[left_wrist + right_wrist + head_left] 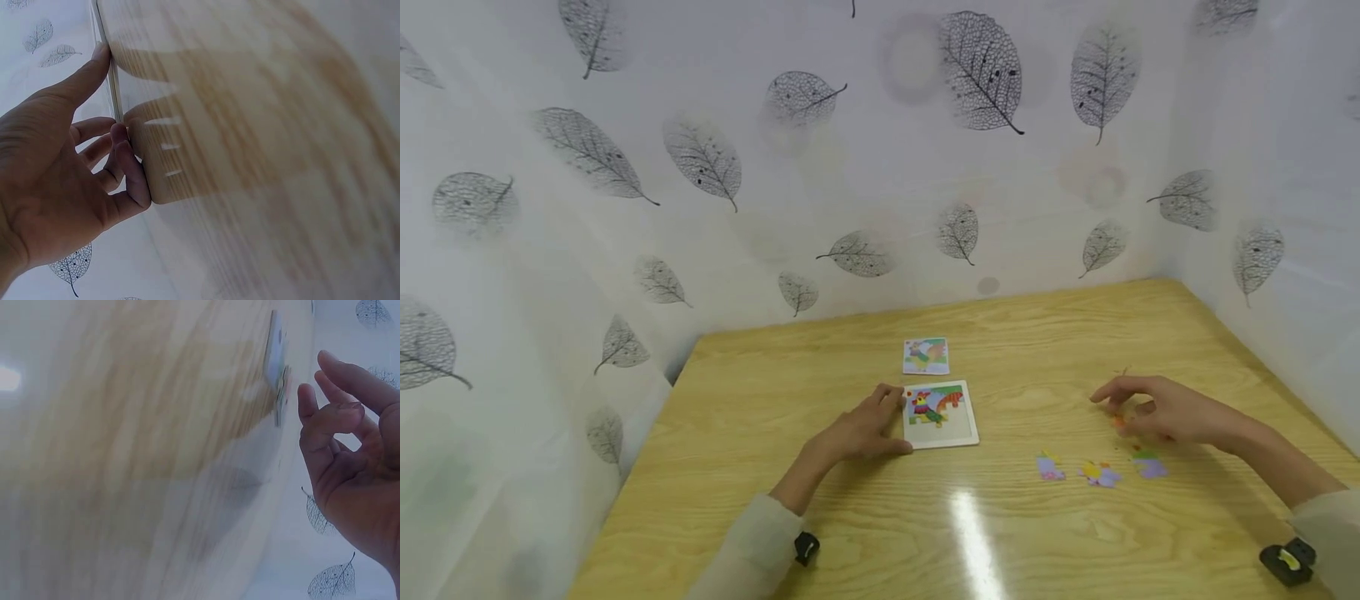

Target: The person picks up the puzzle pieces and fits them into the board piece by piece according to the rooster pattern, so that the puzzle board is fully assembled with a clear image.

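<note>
A square jigsaw puzzle tray (pixel 951 443) with a white rim lies mid-table, part of a colourful rooster picture fitted in its upper half. My left hand (pixel 868 429) holds the tray's left side, thumb at the lower corner and fingers at the upper one. In the left wrist view, the thumb and curled fingers of that hand (pixel 69 144) meet the tray's thin edge. Over on the right, my right hand (pixel 1168 408) hovers with loosely bent fingers above an orange puzzle piece (pixel 1118 420), partly hidden beneath it. Nothing shows between the fingers of this hand (pixel 356 437) in the right wrist view.
Loose puzzle pieces lie in front of the right hand: a lilac one (pixel 1049 467), a yellow and lilac one (pixel 1101 475), and a green and lilac one (pixel 1150 465). Behind the tray is a small picture card (pixel 927 356). Leaf-print curtains (pixel 880 183) surround the wooden table (pixel 850 533).
</note>
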`<action>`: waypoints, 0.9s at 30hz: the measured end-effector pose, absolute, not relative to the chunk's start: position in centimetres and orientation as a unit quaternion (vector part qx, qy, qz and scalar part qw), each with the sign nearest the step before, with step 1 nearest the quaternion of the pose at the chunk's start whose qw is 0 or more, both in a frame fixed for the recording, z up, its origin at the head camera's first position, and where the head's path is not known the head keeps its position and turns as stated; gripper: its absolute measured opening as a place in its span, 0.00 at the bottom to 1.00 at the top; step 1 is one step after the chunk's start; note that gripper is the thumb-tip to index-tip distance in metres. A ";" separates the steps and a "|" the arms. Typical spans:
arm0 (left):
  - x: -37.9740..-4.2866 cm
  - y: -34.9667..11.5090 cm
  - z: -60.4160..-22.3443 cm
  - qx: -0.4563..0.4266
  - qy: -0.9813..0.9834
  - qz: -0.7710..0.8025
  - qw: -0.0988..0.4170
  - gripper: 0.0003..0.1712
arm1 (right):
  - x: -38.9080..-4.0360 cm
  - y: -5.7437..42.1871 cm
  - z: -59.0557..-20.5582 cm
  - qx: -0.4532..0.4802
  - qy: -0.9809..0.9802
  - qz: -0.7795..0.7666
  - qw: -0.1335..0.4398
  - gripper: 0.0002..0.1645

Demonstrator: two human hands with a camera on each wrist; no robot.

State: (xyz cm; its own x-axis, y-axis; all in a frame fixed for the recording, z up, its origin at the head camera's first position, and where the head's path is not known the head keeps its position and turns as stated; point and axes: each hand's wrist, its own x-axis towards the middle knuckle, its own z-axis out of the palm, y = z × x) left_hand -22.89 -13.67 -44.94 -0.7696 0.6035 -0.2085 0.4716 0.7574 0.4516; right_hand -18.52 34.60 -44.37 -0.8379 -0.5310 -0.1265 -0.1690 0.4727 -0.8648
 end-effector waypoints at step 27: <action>-22.8 -13.7 -45.0 0.286 0.923 0.187 0.179 0.48 | -18.2 36.5 -46.4 -0.254 0.873 -0.398 0.123 0.19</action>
